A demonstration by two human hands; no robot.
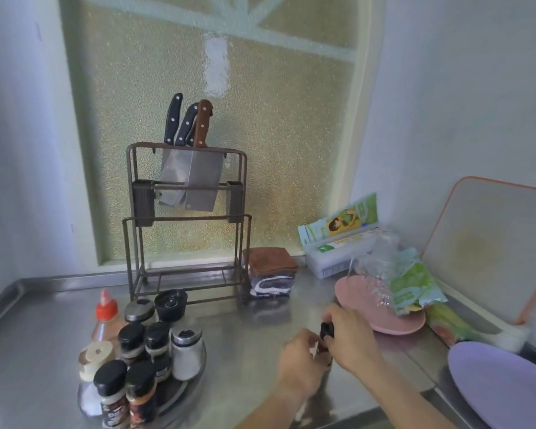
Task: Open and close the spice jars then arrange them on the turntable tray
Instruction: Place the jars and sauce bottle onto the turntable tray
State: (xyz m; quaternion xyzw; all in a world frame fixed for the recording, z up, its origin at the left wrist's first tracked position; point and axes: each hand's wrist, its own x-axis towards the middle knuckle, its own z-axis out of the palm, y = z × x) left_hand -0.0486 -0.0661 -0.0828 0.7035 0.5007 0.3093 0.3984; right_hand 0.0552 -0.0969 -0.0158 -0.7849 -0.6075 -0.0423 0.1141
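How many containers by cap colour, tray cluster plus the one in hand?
Black cap: 7, counting the spice jar gripped by the left hand and right hand, and six by the turntable tray
Silver cap: 2
Red cap: 1, squeeze bottle
Cream cap: 1
Total: 11; jars behind others may be hidden.

**Steel, plastic and cloth**

The tabletop (59, 317) is brushed metal with a dull sheen that mirrors things faintly. The knife rack (186, 224) is dark matt wire; its cleaver blades (203, 181) are smooth bright steel. Spice jars (140, 394) are clear with glossy black plastic caps. The folded cloths (271, 270) look soft and napped. The pink plate (393, 323) is smooth, matt plastic.
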